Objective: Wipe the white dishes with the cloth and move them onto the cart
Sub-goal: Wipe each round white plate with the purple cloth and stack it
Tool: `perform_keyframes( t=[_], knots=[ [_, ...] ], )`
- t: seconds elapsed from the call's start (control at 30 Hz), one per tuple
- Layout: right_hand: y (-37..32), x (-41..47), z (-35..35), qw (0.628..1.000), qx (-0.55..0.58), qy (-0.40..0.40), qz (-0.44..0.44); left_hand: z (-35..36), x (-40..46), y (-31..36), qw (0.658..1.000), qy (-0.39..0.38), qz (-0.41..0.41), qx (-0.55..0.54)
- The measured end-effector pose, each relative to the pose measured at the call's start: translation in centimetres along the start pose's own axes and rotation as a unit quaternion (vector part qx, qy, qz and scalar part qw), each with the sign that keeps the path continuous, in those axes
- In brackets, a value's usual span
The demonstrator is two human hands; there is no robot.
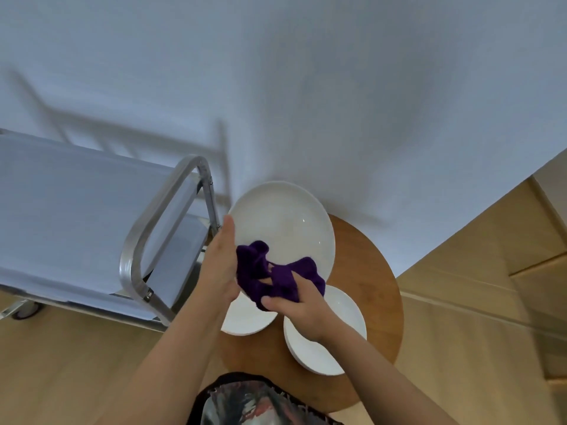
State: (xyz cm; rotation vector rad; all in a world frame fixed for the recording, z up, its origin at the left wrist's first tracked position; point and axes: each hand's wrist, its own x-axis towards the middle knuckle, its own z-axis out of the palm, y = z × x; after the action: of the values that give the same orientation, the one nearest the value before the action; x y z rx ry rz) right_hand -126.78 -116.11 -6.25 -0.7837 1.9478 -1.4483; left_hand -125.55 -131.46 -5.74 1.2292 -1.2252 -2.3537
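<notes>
Both hands are busy in the middle of the frame. The left hand (219, 265) holds the big plate (285, 228) by its left rim, thumb along the edge and fingers behind it, so the plate is lifted and tilted toward the camera. The right hand (299, 305) has its fingers curled round a bunched-up purple cloth (276, 274), which is pressed against the lower part of that plate's face.

Dish count: three white ones. The big plate in hand, plus two more sitting on the tabletop (368, 286) underneath, a left dish (245, 317) partly hidden behind the hands, and a right dish (325, 348) just under the right wrist. The two look close together, can't tell if they touch. One cloth.

The tabletop is small, round and wooden, lower centre of the frame. The cart (92, 225) is on the left, just beside the tabletop: metal tube handle, grey-white flat shelves, and one wheel showing at the far lower left. No dishes on the part of the cart I can see.

Room: light wood floor (475, 317) and a plain white wall (306, 87) filling the whole top half. A patterned bit of clothing shows at the bottom edge.
</notes>
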Motion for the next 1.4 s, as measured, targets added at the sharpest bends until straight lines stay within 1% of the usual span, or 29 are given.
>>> perform_keyframes(
  t=[0.1, 0.17, 0.2, 0.23, 0.27, 0.33, 0.37, 0.47, 0.57, 0.7, 0.8, 0.87, 0.9, 0.93, 0.97, 1.03, 1.07, 1.1, 1.17, 1.27, 1.37, 1.4],
  knots=[
    [1.5, 0.2, -0.9, 0.994, -0.056, -0.020, 0.096, -2.0, 1.5, -1.0, 0.999, 0.012, 0.009, 0.036],
    [2.6, 0.8, -1.1, 0.980, -0.096, -0.040, 0.168, -3.4, 2.6, -2.1, 0.997, 0.023, 0.007, 0.068],
    [3.2, 1.0, -1.0, 0.975, -0.100, -0.034, 0.194, -4.0, 3.2, -2.8, 0.996, 0.028, 0.003, 0.086],
    [4.0, 1.2, -0.8, 0.973, -0.079, -0.008, 0.216, -4.6, 4.0, -3.5, 0.994, 0.037, 0.004, 0.106],
    [4.7, 1.3, -0.6, 0.970, -0.032, 0.035, 0.238, -5.3, 4.8, -4.2, 0.991, 0.048, 0.011, 0.123],
    [5.9, 1.6, -0.1, 0.948, 0.055, 0.137, 0.283, -6.5, 6.2, -5.5, 0.987, 0.066, 0.024, 0.143],
    [6.5, 1.9, 0.0, 0.934, 0.072, 0.177, 0.302, -7.2, 6.9, -6.1, 0.986, 0.072, 0.021, 0.147],
    [7.9, 2.6, 0.1, 0.916, 0.075, 0.233, 0.319, -9.0, 9.2, -7.6, 0.985, 0.090, -0.013, 0.150],
    [9.1, 3.2, -0.3, 0.905, 0.067, 0.268, 0.324, -10.0, 11.1, -9.0, 0.979, 0.121, -0.070, 0.151],
    [10.1, 3.9, -0.9, 0.864, 0.119, 0.325, 0.366, -10.7, 12.7, -10.5, 0.974, 0.130, -0.125, 0.134],
    [10.4, 4.4, -0.9, 0.848, 0.137, 0.347, 0.378, -10.6, 13.4, -11.2, 0.976, 0.116, -0.147, 0.112],
    [10.5, 4.5, -0.8, 0.843, 0.140, 0.353, 0.382, -10.3, 13.8, -11.7, 0.971, 0.122, -0.155, 0.133],
    [10.6, 4.5, -0.7, 0.841, 0.143, 0.355, 0.383, -10.2, 13.9, -11.8, 0.967, 0.131, -0.149, 0.162],
    [10.6, 4.5, -0.6, 0.838, 0.147, 0.358, 0.384, -10.3, 14.1, -12.0, 0.956, 0.140, -0.131, 0.221],
    [10.7, 4.5, -0.5, 0.836, 0.152, 0.360, 0.386, -10.6, 14.2, -12.0, 0.934, 0.146, -0.100, 0.311],
    [10.9, 4.6, -0.4, 0.832, 0.159, 0.361, 0.391, -11.4, 14.3, -12.1, 0.855, 0.146, -0.026, 0.498],
    [10.9, 4.7, -0.3, 0.831, 0.161, 0.361, 0.392, -11.8, 14.3, -12.1, 0.817, 0.142, -0.001, 0.559],
    [11.0, 4.8, -0.3, 0.830, 0.163, 0.361, 0.393, -12.0, 14.4, -12.1, 0.789, 0.137, 0.012, 0.599],
    [11.1, 5.1, -0.1, 0.831, 0.163, 0.362, 0.390, -12.1, 14.6, -12.3, 0.753, 0.129, 0.015, 0.645],
    [11.2, 5.4, 0.0, 0.836, 0.157, 0.356, 0.387, -11.9, 14.6, -13.0, 0.719, 0.125, 0.024, 0.683],
    [11.5, 5.5, 0.1, 0.837, 0.152, 0.351, 0.391, -11.9, 14.3, -13.7, 0.669, 0.132, 0.041, 0.730],
    [11.5, 5.5, 0.0, 0.837, 0.152, 0.351, 0.391, -12.0, 14.2, -14.0, 0.657, 0.137, 0.046, 0.740]
  ],
)
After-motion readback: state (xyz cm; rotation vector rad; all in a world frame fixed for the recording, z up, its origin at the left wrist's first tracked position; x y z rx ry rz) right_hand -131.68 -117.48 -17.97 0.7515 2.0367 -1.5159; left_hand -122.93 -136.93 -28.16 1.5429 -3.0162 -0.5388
